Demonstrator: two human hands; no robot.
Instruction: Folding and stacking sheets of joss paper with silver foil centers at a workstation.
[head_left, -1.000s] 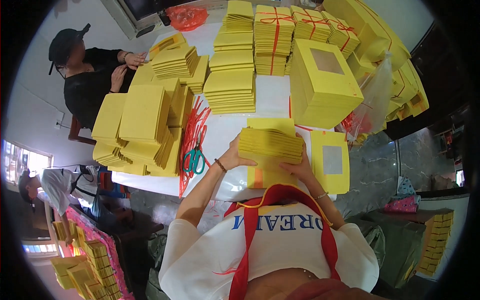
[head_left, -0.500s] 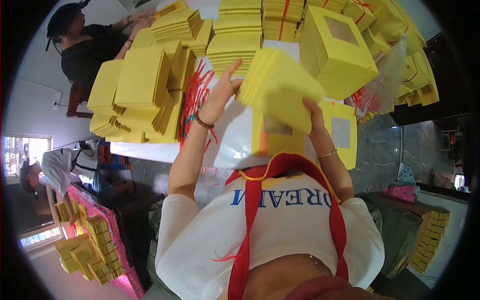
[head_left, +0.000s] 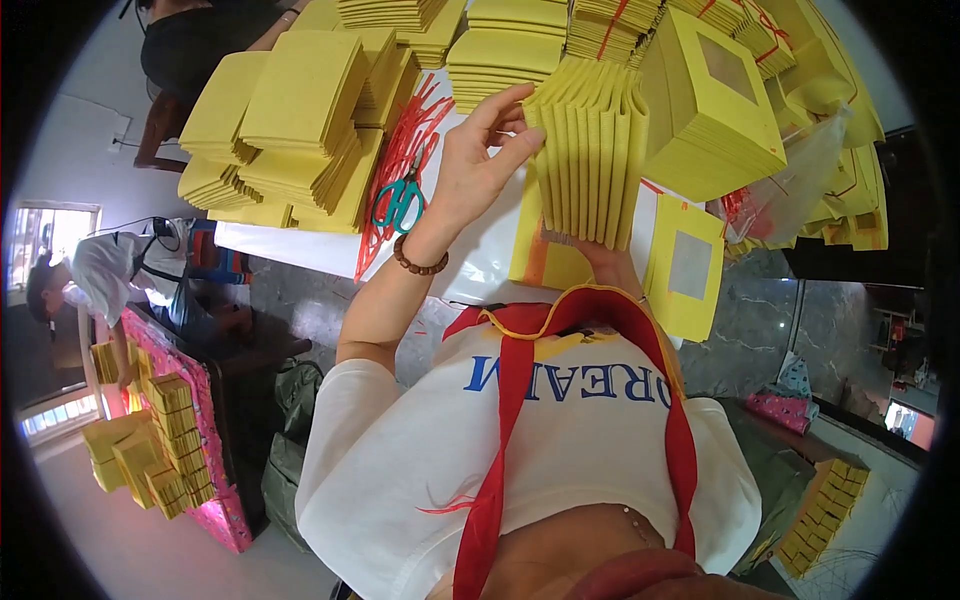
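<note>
Upright above the table I hold a stack of folded yellow sheets (head_left: 585, 150), their folded edges lined up toward me like pleats. Under its lower end is my right hand (head_left: 612, 266), closed on the stack and mostly hidden by it. My left hand (head_left: 490, 150) touches the stack's upper left side, with thumb and curled fingers at its edge. Teal-handled scissors (head_left: 400, 205) lie left of my left wrist, on a spread of thin red ties (head_left: 385, 165). Below the stack lies a flat yellow piece (head_left: 530, 255) with an orange strip.
Tall piles of folded yellow sheets (head_left: 300, 95) stand at the left, more at the back (head_left: 505, 50). A big yellow block with a window (head_left: 710, 110) and a clear plastic bag (head_left: 800, 190) are at the right. Co-workers are at the far left and by a pink-covered table (head_left: 215, 480).
The stack has turned from a tilted, flat face to upright with its folds toward me. My left hand has moved onto its side, and the scissors now show more plainly.
</note>
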